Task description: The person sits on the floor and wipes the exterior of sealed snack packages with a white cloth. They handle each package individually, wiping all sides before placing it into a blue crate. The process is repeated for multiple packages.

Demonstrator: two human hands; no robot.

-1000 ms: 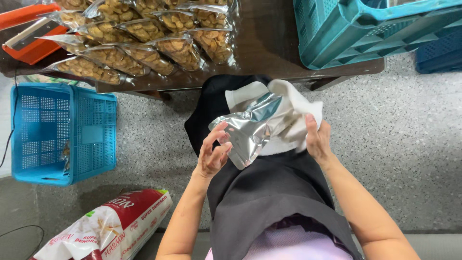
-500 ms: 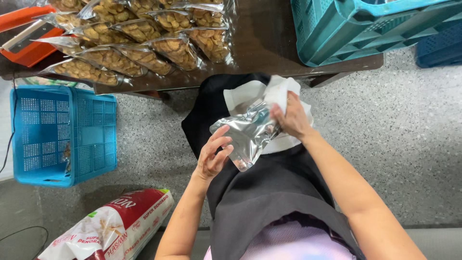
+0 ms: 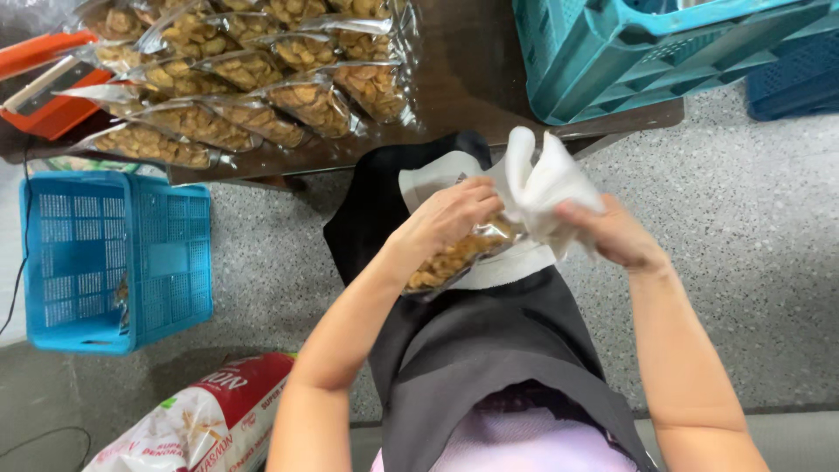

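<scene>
Over my lap, my left hand [image 3: 450, 217] grips a clear bag of golden snack pieces [image 3: 454, 258]; the bag's contents face up. My right hand [image 3: 612, 234] holds a crumpled white cloth [image 3: 542, 188] pressed against the bag's upper end. Both hands sit close together above a black apron [image 3: 489, 341] with a white patch. The top of the bag is hidden by my fingers and the cloth.
Several filled snack bags [image 3: 253, 74] lie in rows on the dark table [image 3: 463, 79] ahead. An orange sealer [image 3: 44, 83] sits at the table's left. Teal crates [image 3: 629, 52] stand at right, a blue basket [image 3: 114, 258] on the floor left, a red-and-white sack [image 3: 201, 428] near my knee.
The bag has turned from its silver side to its clear side showing the snacks. My left hand moved up onto the bag, and my right hand took up the white cloth.
</scene>
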